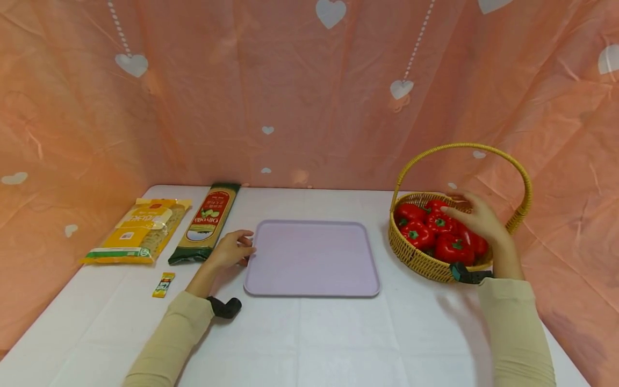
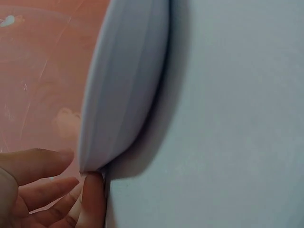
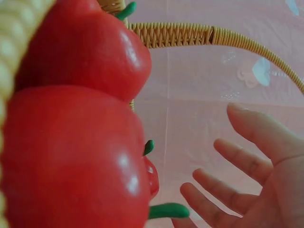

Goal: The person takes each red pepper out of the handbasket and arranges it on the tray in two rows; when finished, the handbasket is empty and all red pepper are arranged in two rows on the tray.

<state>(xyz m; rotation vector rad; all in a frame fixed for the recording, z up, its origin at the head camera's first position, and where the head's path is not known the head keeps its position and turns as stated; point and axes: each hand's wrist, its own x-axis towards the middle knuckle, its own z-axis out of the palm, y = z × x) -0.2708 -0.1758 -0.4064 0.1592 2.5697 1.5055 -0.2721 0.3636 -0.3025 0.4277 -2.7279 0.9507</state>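
A pale purple tray (image 1: 313, 258) lies flat on the white table. My left hand (image 1: 231, 249) is at its left edge; in the left wrist view a fingertip (image 2: 93, 190) touches the tray's corner, with thumb and other fingers loosely spread and nothing gripped. On the right stands a wicker basket (image 1: 417, 264) with a tall arched handle, holding several red bell peppers (image 1: 453, 248) with green stems. Over the basket's right side hovers my right hand (image 1: 479, 217), fingers spread. The right wrist view shows that hand apart from the nearest pepper (image 3: 76, 156), with nothing in it.
Left of the tray lie a long green-and-red pasta packet (image 1: 207, 223), a yellow food bag (image 1: 140, 231) with a clear window, and a small yellow-green sachet (image 1: 163, 285). A pink curtain (image 1: 309, 107) with white hearts hangs behind the table and along both sides.
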